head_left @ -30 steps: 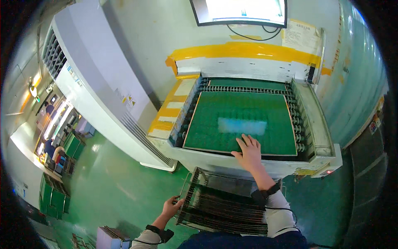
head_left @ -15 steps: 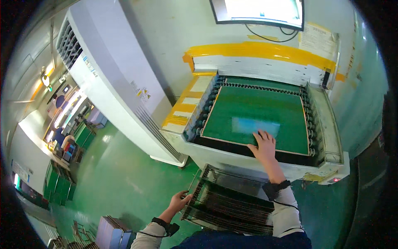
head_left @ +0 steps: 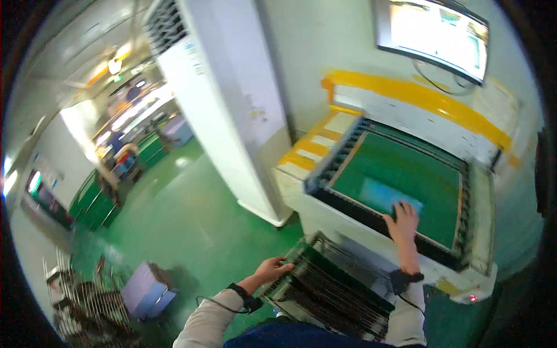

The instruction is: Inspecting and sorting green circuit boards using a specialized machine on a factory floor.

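A large flat green panel (head_left: 406, 165) with a pale border lies on the roller bed (head_left: 328, 174) of a white machine. Over its near edge is my right hand (head_left: 403, 223), fingers spread and palm down; the fingertips seem to rest on the panel beside a bluish reflection. My left hand (head_left: 272, 271) is lower and to the left, its fingers closed at the upper left edge of a wire rack (head_left: 318, 236). Dark green panels (head_left: 342, 284) stand in the rack's slots, close together. The rack is in front of the machine, near my body.
A tall white cabinet unit (head_left: 232, 116) with a top grille stands left of the machine. A monitor (head_left: 435, 35) hangs on the wall above. On the green floor (head_left: 168, 214) at lower left are a purple-grey box (head_left: 148, 290) and metal racks (head_left: 87, 296).
The view has swung left, so the machine and monitor sit farther right. My left hand has shifted along the rack's edge. My right hand remains at the panel's near edge.
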`<action>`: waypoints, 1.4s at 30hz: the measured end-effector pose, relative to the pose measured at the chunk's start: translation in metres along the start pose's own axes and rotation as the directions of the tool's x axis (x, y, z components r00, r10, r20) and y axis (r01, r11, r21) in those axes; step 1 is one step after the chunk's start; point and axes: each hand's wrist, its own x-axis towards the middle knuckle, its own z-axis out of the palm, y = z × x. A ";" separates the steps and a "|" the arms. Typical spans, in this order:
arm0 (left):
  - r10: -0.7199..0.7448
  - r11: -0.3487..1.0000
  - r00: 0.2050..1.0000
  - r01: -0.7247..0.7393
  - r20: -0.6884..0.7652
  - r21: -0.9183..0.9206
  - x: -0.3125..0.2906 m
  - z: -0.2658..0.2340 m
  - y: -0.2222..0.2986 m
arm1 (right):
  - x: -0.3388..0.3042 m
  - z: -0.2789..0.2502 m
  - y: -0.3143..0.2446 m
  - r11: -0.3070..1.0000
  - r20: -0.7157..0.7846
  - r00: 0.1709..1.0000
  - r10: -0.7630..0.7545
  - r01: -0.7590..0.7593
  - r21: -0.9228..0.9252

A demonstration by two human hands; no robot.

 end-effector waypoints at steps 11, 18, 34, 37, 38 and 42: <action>0.074 0.994 0.997 -0.074 0.000 0.076 -0.005 -0.001 0.010 | 0.002 0.013 0.028 1.000 0.012 1.000 -0.018 0.018 0.024; 0.142 0.988 0.990 -0.143 0.019 0.053 0.006 0.003 0.012 | -0.078 0.015 -0.015 0.812 -0.165 0.941 -0.296 0.339 0.475; 0.184 0.979 0.982 -0.186 0.037 0.078 0.006 0.010 -0.002 | -0.174 -0.002 -0.096 0.955 0.711 0.661 0.240 -0.293 -0.050; 0.192 0.979 0.980 -0.195 0.053 0.061 -0.009 0.002 0.002 | -0.173 -0.035 -0.130 0.965 0.661 0.703 0.261 -0.205 -0.162; 0.199 0.978 0.978 -0.202 0.057 0.055 -0.015 -0.002 0.004 | -0.174 -0.037 -0.132 0.961 0.646 0.711 0.276 -0.205 -0.185; 0.246 0.968 0.969 -0.246 0.006 0.049 -0.025 0.001 -0.001 | -0.177 -0.036 -0.138 0.948 0.608 0.729 0.313 -0.201 -0.246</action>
